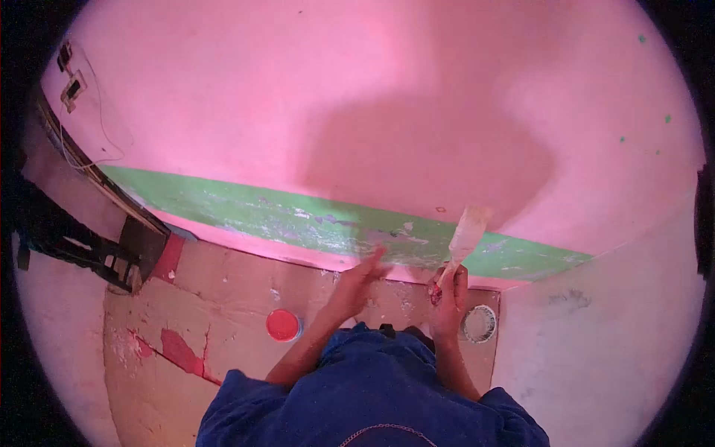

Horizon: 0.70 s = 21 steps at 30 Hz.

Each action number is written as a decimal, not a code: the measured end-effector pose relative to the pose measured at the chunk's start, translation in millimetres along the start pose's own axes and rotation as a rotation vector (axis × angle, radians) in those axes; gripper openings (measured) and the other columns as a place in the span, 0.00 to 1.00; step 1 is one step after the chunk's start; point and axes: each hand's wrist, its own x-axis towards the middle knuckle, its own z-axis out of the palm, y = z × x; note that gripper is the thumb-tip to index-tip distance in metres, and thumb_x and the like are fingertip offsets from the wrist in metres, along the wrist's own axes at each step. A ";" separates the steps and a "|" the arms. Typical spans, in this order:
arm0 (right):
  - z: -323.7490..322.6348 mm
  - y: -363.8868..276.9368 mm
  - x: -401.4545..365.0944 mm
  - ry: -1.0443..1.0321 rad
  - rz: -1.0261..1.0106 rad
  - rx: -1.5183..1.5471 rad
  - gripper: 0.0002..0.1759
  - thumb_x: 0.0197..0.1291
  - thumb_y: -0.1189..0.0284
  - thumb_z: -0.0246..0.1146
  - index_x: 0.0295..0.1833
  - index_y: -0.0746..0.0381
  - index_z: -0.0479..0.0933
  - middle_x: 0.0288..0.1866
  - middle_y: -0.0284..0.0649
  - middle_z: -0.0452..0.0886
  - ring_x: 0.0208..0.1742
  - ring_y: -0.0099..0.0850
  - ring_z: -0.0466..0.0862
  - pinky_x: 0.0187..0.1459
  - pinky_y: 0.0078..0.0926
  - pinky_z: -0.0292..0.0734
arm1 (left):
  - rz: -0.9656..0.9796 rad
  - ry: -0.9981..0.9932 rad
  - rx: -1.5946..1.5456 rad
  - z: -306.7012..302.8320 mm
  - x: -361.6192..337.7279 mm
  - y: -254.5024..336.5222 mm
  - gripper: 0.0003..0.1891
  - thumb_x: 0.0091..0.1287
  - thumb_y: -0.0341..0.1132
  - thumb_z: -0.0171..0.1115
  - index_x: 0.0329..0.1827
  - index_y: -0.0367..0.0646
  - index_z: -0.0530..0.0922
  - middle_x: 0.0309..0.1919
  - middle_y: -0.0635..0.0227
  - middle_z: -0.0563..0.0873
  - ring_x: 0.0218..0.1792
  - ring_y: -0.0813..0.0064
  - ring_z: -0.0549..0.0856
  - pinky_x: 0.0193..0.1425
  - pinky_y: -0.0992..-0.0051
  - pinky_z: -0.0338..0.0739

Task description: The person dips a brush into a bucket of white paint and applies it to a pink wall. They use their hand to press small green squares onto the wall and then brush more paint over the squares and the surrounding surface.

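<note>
Flat tool (470,229) in right fingers (448,290), pale-rimmed tub (492,325) just right; left fingers (359,286) loosely wide, red-topped tub (299,328) to their left.

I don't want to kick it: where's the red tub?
In the head view, the red tub sits on the floor, just left of the left forearm.

the left hand (354,290), fingers blurred, is at 11 o'clock; the right hand (449,298) grips a pale flat tool (468,232) at 1. a red tub (283,325) sits at 10 o'clock.
</note>
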 end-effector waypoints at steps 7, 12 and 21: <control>-24.8 -4.5 16.4 0.076 -0.084 -0.036 0.10 0.70 0.67 0.49 0.49 0.60 0.68 0.28 0.27 0.64 0.23 0.14 0.61 0.23 0.13 0.57 | -0.776 0.027 0.292 -58.5 -34.1 -11.9 0.15 0.71 0.34 0.46 0.55 0.38 0.77 0.56 0.51 0.76 0.31 0.68 0.86 0.43 0.69 0.80; -36.0 -13.2 24.1 0.225 -0.123 -0.048 0.09 0.71 0.67 0.48 0.45 0.61 0.68 0.26 0.26 0.63 0.25 0.15 0.62 0.26 0.14 0.60 | -0.275 0.014 0.109 -53.4 -71.6 -97.4 0.21 0.69 0.33 0.44 0.65 0.43 0.68 0.60 0.46 0.72 0.46 0.62 0.83 0.48 0.69 0.77; -102.1 -19.4 -7.4 0.460 -0.174 -0.151 0.10 0.69 0.67 0.51 0.46 0.62 0.70 0.25 0.27 0.65 0.25 0.17 0.64 0.26 0.18 0.62 | -0.631 -0.296 -0.197 26.7 -9.1 -54.9 0.25 0.69 0.30 0.50 0.69 0.41 0.60 0.57 0.46 0.75 0.49 0.60 0.83 0.43 0.67 0.81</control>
